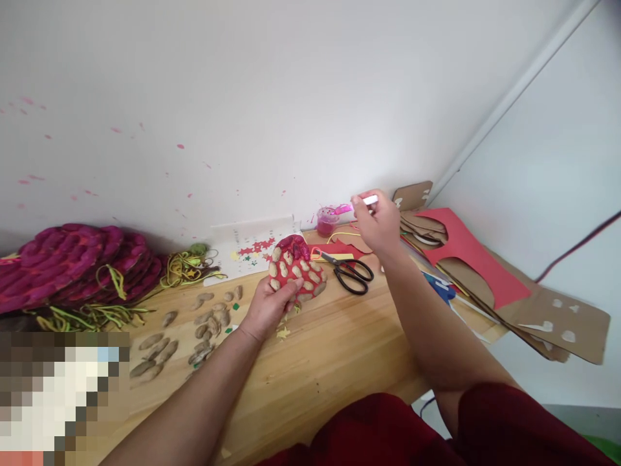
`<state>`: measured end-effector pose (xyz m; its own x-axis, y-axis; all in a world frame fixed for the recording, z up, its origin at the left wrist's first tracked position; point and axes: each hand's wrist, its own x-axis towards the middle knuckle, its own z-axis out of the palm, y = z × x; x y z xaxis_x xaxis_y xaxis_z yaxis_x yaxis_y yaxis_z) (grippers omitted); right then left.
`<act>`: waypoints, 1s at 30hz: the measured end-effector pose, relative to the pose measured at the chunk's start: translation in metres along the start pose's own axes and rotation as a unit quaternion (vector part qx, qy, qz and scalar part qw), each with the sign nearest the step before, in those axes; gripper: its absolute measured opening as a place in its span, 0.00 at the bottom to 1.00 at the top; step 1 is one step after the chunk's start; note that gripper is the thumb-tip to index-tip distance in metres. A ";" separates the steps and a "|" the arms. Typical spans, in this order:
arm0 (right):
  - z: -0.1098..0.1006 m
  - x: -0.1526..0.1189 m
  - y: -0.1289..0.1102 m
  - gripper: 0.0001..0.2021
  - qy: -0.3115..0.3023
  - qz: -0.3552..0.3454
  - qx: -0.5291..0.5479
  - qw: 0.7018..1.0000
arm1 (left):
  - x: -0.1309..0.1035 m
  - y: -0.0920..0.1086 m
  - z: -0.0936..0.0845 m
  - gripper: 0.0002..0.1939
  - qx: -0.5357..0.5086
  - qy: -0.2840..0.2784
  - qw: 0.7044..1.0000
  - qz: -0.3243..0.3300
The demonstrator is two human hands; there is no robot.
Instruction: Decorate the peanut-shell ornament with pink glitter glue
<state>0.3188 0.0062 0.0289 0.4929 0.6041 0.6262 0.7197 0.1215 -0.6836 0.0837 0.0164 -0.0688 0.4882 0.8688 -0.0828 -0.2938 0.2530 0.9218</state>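
Observation:
My left hand (274, 301) grips a red disc (305, 277) covered with peanuts, thumb on its face. Glossy magenta paint coats the peanuts along the disc's upper edge; the lower ones keep their tan shells. Pinched in my right hand (378, 220) is a paintbrush (343, 209) with a white handle and a magenta-stained end. Its tip is at the mouth of a small clear cup (327, 223) of magenta paint. Black-handled scissors (353, 275) lie on the table just right of the disc.
Loose peanuts (211, 320) lie left of my left hand. Finished-looking magenta discs (63, 265) are stacked at far left beside yellow-green cords (187, 266). Paper with red stars (255, 249) rests against the wall. Cut red card (478, 249) and cardboard (572, 317) fill the right side.

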 end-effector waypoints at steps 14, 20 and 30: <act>0.052 0.037 0.022 0.13 -0.197 0.069 -0.318 0.925 | -0.001 0.006 0.004 0.22 0.035 -0.001 0.999 -0.013; 0.045 0.038 0.019 0.16 -0.175 0.048 -0.310 0.933 | 0.000 0.005 0.002 0.21 0.053 -0.017 0.998 -0.005; 0.032 0.028 0.023 0.11 -0.103 0.040 -0.206 0.972 | 0.000 0.002 0.002 0.22 0.017 0.001 1.000 -0.009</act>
<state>0.3339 0.0514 0.0185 0.4767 0.7490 0.4601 0.8391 -0.2318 -0.4920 0.0851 0.0163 -0.0661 0.4917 0.8650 -0.0997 -0.2565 0.2533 0.9328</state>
